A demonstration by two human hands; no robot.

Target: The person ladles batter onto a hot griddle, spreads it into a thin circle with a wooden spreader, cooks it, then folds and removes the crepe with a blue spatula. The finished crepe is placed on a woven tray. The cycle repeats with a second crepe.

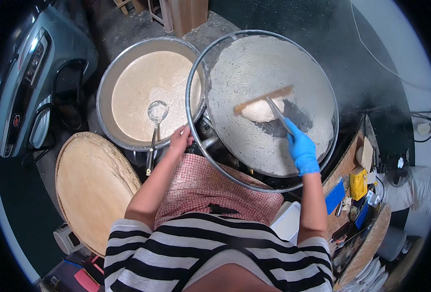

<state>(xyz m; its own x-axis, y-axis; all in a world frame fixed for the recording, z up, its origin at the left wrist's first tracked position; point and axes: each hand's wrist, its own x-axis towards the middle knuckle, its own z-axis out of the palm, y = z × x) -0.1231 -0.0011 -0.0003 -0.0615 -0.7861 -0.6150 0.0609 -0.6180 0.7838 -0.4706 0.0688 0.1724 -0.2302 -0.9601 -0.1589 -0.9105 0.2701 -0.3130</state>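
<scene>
Nearest the camera: striped shirt (210, 243), then checked apron (215, 187) close to the near edge of the griddle's ring (190, 92).

Right hand (302, 151), blue-gloved: fingers closed round the handle of a scraper (264, 99), wooden blade crosswise over the griddle. Left hand (180, 141), bare: fingers loosely curled at the ring's left side, beside the pot's rim; fingertips partly hidden, so cannot tell whether they grip the ring or only rest by it. Nothing seen in the palm.

Dough (259, 113): pale lump against the blade's near side, on the griddle (244, 58) just left of its middle. Pale coating covers most of the surface; dark patch bare to the right of the lump. Haze at far right suggests heat (inferred).

Risks, judged: pressing too hard or tilting the blade could tear the coating or widen the dark patch; a fast sweep could push the lump over the edge. Left fingers may burn if the ring is hot. Apron could catch on the ring.

Edges: narrow gap between griddle and ring on the near side. Most room for the blade lies far and left, over the coating. To the left, the pot (104, 104) of batter (137, 87) crowds the ring; its ladle (153, 141) leans over the near rim, beside the left forearm. Round sheet (94, 190) stands near left; cluttered bench (344, 182) bounds the near right.
</scene>
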